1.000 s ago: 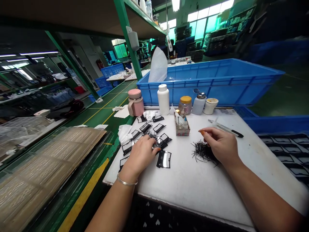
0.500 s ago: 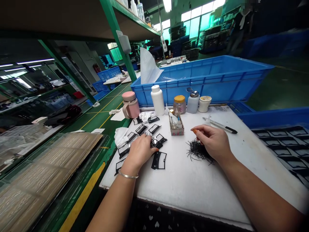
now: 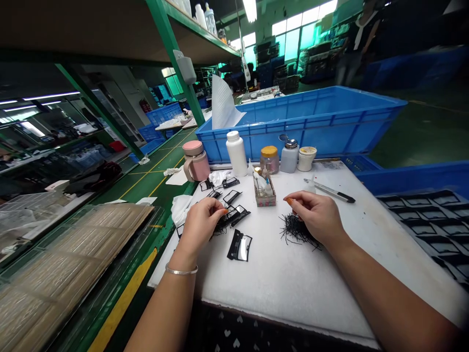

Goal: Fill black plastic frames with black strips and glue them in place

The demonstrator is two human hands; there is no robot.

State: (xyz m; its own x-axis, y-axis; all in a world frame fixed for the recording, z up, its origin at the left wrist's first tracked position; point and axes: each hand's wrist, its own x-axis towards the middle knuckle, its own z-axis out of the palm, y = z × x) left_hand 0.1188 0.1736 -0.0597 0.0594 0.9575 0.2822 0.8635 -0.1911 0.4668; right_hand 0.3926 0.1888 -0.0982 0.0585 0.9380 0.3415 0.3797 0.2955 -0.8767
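My left hand (image 3: 200, 222) is curled, its fingertips pinching a black plastic frame from a cluster of several black frames (image 3: 230, 215) on the white pad (image 3: 293, 288). One frame with a clear window (image 3: 240, 246) lies apart, just right of that hand. My right hand (image 3: 317, 215) rests with fingers bent on a pile of thin black strands (image 3: 293, 230); what its fingertips pinch is hidden.
Behind stand a pink mug (image 3: 196, 161), a white bottle (image 3: 236, 153), a yellow-lidded jar (image 3: 270, 159), a pump dispenser (image 3: 289, 155), a small cup (image 3: 306, 158) and a little box (image 3: 264, 191). A pen (image 3: 329, 190) lies right. A blue crate (image 3: 308, 122) and black trays (image 3: 432, 215) border the pad.
My left hand has lifted off the frame cluster and drawn back left, now pinching one frame. The right hand stays on the strand pile. The view shifted slightly.
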